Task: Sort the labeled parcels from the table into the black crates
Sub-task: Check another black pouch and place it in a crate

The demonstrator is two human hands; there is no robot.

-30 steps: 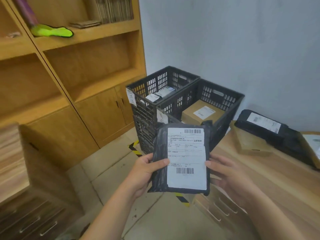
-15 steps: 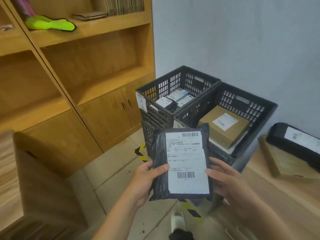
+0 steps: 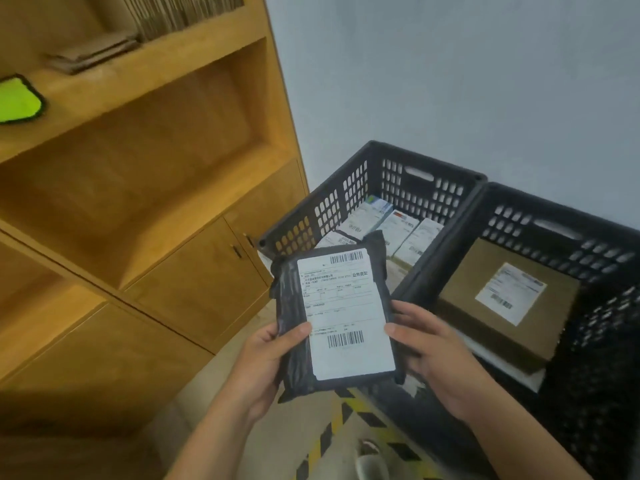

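You hold the black parcel up in front of you in both hands, above the floor and just short of the two black crates. Its top corner overlaps the near rim of the left crate in the view. The white label faces you and covers most of the front, with one barcode at the top and another near the bottom.

Your left hand grasps the parcel's left edge. The thumb lies across the front and touches the label's edge, and the fingers are curled behind, out of sight. Your right hand grasps the right edge the same way, thumb on the label's margin.

The left crate holds several small pale boxes lying side by side. The right crate stands against it and holds a brown cardboard box with a white label on top. Both crates sit by the pale wall.

To your left is a wooden shelf unit with cupboard doors below. A stack of flat cardboard lies on an upper shelf, and a bright green item shows at the frame's edge. Yellow and black striped tape runs on the floor beneath the parcel.
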